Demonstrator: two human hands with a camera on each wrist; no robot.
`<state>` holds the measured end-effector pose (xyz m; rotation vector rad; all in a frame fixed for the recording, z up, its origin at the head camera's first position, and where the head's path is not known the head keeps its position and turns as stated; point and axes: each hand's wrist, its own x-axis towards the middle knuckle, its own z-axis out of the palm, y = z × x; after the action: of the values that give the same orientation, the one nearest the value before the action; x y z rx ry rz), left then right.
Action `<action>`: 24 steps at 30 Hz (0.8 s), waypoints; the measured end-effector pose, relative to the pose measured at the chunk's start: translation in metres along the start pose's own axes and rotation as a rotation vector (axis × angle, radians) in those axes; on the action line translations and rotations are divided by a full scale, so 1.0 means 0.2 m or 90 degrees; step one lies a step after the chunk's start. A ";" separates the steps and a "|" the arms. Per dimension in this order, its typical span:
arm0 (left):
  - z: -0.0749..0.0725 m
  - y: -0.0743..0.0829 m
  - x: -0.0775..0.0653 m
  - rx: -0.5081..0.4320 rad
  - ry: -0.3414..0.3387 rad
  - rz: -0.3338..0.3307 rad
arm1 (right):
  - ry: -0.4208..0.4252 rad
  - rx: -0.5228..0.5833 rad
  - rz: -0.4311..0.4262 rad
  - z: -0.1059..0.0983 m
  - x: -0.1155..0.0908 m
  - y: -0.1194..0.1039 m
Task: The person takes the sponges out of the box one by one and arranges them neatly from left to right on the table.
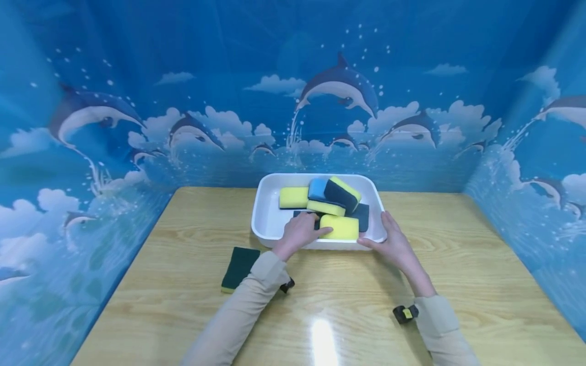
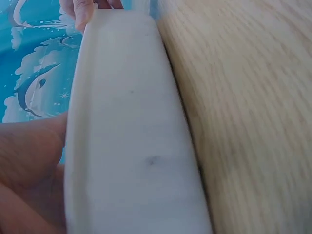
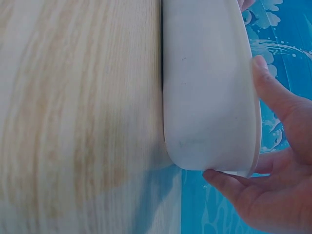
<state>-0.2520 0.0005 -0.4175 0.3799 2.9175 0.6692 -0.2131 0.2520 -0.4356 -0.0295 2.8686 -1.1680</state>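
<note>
A white plastic basin (image 1: 267,226) stands on the table, holding several sponges with yellow foam and dark scouring sides. My left hand (image 1: 299,233) reaches over its front wall. The left fingers lie on or by a dark-faced sponge (image 1: 299,213), and the thumb touches the left end of a yellow sponge (image 1: 341,228); whether they grip either is unclear. At the front right corner my right hand (image 1: 394,247) holds the basin, its thumb at the front rim and its fingers along the right side. In the right wrist view, this hand (image 3: 278,195) spans that corner.
Another sponge (image 1: 240,268), dark green side up, lies on the table left of the basin beside my left forearm. A blue-topped sponge (image 1: 318,188) sits among the heap. The wooden table (image 1: 458,244) meets a blue dolphin-print backdrop (image 1: 256,61) behind and at both sides.
</note>
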 end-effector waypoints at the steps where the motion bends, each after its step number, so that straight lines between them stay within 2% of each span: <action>1: 0.01 0.00 0.00 -0.003 -0.001 0.002 | -0.001 0.000 0.000 0.00 0.00 0.00; 7: 0.03 0.00 0.00 -0.017 0.015 0.030 | 0.002 0.001 -0.009 0.00 0.00 0.00; 13: 0.02 0.00 0.00 -0.096 0.032 0.042 | -0.004 0.004 -0.006 0.00 0.00 -0.01; 18: -0.01 0.01 -0.01 -0.177 0.037 0.061 | -0.001 0.010 -0.008 0.00 0.00 -0.01; 24: -0.08 0.01 -0.04 -0.209 0.064 0.077 | 0.012 0.036 -0.012 0.00 0.00 0.00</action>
<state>-0.2461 -0.0061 -0.4012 0.4969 2.8192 1.1950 -0.2133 0.2521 -0.4365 -0.0441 2.8560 -1.2590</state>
